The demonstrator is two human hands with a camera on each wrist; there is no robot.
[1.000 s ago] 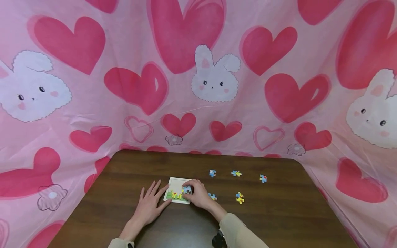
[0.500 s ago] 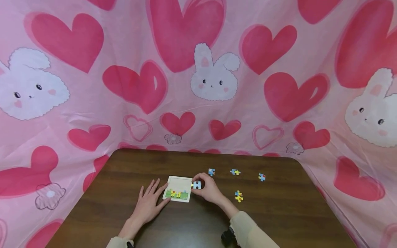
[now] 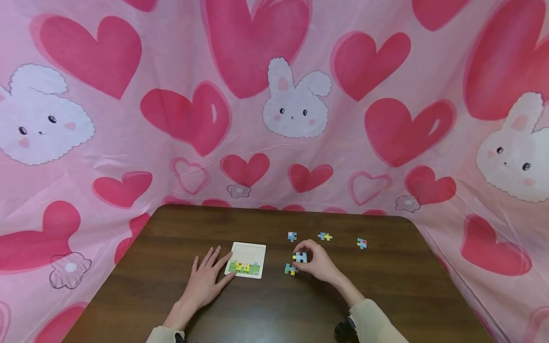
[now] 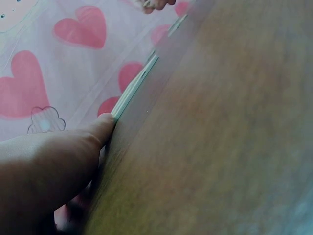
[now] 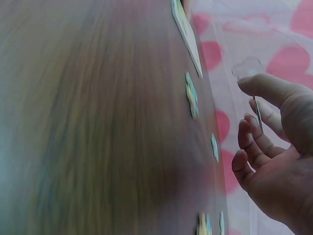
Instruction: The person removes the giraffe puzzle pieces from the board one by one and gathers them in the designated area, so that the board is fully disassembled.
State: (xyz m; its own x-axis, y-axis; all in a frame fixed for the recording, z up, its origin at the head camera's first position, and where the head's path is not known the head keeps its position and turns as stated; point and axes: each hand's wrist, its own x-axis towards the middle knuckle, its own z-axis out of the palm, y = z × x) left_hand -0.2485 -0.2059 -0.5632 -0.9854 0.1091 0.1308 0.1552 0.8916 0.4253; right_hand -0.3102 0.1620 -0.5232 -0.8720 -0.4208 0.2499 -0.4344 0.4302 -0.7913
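Note:
A square puzzle tray (image 3: 249, 252) with a white border lies left of the table's middle, a strip of green and yellow picture along its near side. My left hand (image 3: 204, 282) lies spread at its left edge, thumb and finger touching the border; in the left wrist view the thumb (image 4: 101, 128) meets the tray's edge (image 4: 134, 88). Right of the tray, my right hand (image 3: 319, 263) pinches a blue puzzle piece (image 3: 301, 257) between thumb and fingers. That piece appears edge-on (image 5: 258, 116) in the right wrist view, by the right hand (image 5: 283, 142), raised off the table.
Below the held piece lies a blue-green piece (image 3: 290, 269). Further back are three more pieces (image 3: 292, 236), (image 3: 325, 236), (image 3: 362, 243). A pink cloth with hearts and rabbits (image 3: 296, 112) hangs behind the brown table (image 3: 274, 309).
My right hand has moved from over the tray to the right, carrying the blue piece. The left hand has stayed at the tray's edge.

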